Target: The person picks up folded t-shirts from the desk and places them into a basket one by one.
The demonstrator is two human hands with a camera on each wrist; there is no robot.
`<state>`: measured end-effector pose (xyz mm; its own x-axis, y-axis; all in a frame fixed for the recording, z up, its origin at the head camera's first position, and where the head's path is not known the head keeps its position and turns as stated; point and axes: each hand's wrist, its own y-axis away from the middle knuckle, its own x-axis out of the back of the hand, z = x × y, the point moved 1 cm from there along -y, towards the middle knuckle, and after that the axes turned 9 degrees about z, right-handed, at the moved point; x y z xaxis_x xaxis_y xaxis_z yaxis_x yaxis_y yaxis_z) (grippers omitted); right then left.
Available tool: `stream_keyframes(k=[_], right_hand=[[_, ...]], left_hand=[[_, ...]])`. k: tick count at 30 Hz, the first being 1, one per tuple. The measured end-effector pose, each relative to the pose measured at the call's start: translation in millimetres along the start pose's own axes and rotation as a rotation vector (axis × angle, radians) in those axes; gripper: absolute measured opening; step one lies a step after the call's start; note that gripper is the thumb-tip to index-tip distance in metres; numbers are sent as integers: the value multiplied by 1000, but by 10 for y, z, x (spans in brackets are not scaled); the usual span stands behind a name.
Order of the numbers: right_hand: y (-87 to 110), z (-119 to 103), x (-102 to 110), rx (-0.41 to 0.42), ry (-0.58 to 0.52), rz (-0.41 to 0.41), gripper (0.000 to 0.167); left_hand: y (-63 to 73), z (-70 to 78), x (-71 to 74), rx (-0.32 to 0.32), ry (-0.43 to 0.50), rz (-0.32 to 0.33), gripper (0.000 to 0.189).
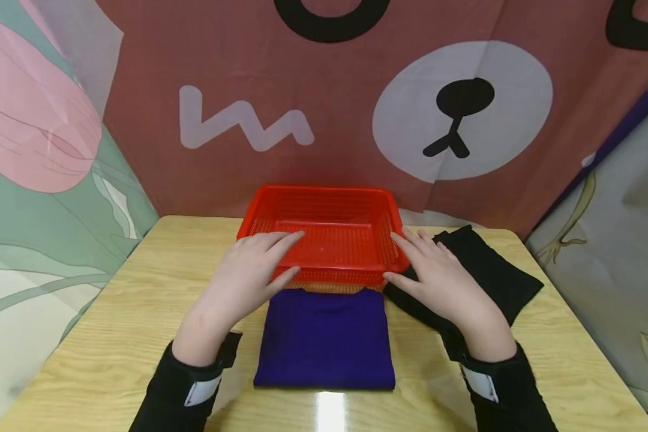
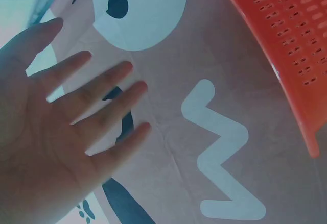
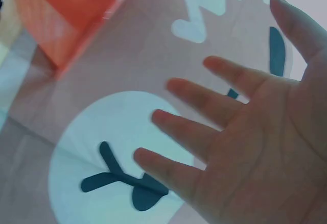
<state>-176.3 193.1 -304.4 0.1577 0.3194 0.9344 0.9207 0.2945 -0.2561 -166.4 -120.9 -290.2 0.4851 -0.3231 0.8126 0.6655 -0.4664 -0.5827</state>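
Note:
A red plastic basket (image 1: 324, 208) with perforated walls stands at the back of the table, and nothing lies in it. My left hand (image 1: 245, 273) hovers by its front left corner, fingers extended and thumb apart. At its front right corner is my right hand (image 1: 443, 279), fingers spread, overlapping the rim in the head view. Both wrist views show bare palms; neither the left hand (image 2: 76, 117) nor the right hand (image 3: 240, 127) holds anything. A folded purple cloth (image 1: 326, 342) lies flat in front of the basket, between my forearms.
Black folded fabric (image 1: 491, 273) lies on the right of the wooden table (image 1: 113, 336), partly behind my right hand and wrist. A brown printed curtain (image 1: 345, 90) hangs right behind the table's back edge. More patterned cloth hangs at both sides.

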Motion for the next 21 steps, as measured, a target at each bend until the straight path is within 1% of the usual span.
stream_keyframes(k=[2, 4, 6, 9, 12, 14, 17, 21], right_hand=[[9, -50, 27, 12, 15, 20, 72], [26, -102, 47, 31, 22, 47, 65], [55, -150, 60, 49, 13, 61, 56], [93, -205, 44, 79, -7, 41, 42], [108, -244, -34, 100, -8, -17, 36], [104, -266, -112, 109, 6, -60, 37], [79, -297, -234, 129, 42, -114, 38], [20, -316, -404, 163, 90, -163, 39]], left_hand=[[23, 28, 22, -47, 2, 53, 49], [54, 56, 30, -91, 8, 91, 42], [90, 80, 23, -106, 21, 89, 39], [129, 101, -48, -106, 25, 45, 36], [154, 112, -146, -75, 17, -26, 34], [163, 113, -220, -45, 8, -68, 34], [178, 109, -317, -4, -6, -109, 32], [213, 71, -452, 41, 11, -163, 32]])
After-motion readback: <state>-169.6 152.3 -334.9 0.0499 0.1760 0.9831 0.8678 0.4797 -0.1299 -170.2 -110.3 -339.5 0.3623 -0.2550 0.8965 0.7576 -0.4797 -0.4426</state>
